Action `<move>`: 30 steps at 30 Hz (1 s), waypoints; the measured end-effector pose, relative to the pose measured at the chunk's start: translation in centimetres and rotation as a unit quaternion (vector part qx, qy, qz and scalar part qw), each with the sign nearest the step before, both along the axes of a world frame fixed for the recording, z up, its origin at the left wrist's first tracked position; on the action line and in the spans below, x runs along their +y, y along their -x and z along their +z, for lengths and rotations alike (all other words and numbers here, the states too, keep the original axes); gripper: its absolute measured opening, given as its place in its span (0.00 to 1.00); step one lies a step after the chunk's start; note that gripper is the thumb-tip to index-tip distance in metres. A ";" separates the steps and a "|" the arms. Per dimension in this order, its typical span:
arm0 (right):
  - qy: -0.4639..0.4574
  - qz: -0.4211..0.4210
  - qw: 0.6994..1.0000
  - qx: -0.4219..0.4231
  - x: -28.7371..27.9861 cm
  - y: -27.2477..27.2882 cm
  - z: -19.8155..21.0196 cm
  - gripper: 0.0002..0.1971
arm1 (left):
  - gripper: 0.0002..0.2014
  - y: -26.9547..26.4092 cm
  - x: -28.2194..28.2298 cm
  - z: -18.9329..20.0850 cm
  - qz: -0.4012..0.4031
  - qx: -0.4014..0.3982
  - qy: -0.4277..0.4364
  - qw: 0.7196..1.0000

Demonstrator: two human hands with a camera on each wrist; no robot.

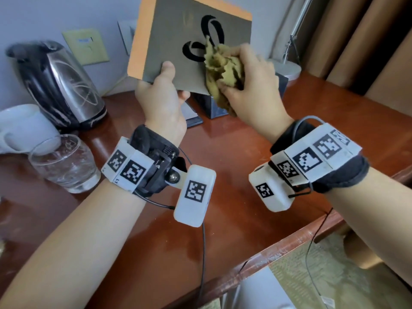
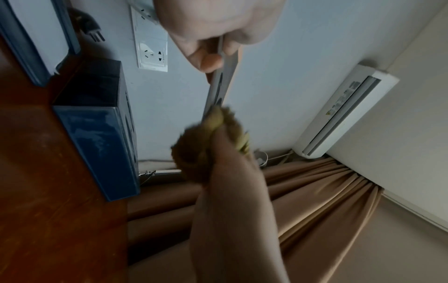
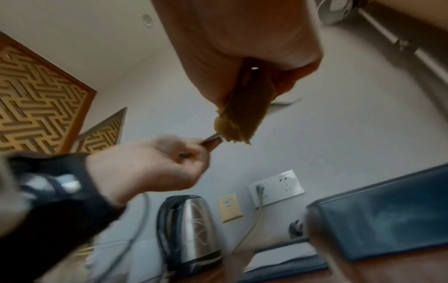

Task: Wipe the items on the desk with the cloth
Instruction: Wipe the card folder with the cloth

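Grey card with an orange edge (image 1: 178,39): you pinch its lower corner in your left hand (image 1: 162,101), lifted off the tabletop (image 1: 223,152) so its face is exposed. Your right hand (image 1: 256,85) has a closed grip bunching the cloth (image 1: 223,70) against it.

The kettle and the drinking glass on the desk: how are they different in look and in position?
The kettle is tall, opaque steel with black trim; the drinking glass is short and transparent. The kettle stands at the back near the wall, while the drinking glass is nearer the person, beside the left hand's wrist. Both stand upright on the wooden desk, and neither hand touches them.
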State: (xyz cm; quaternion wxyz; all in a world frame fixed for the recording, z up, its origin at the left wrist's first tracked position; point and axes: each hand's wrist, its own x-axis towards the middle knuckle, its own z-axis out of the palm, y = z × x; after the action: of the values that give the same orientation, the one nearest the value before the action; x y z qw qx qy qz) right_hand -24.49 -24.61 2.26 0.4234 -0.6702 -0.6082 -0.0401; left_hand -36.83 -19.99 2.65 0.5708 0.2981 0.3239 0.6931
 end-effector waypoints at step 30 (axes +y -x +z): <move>-0.031 -0.098 0.995 -0.005 3.1 -7.6 4.7 0.19 | 0.08 1.5 1.2 0.3 -0.074 0.173 -0.103 0.977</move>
State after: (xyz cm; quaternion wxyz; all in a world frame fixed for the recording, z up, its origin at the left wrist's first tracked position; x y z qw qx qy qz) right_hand -16.88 -21.47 6.96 0.4348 -0.7133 -0.5400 -0.1031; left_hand -38.30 -18.81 2.92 0.5220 0.4935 0.3221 0.6167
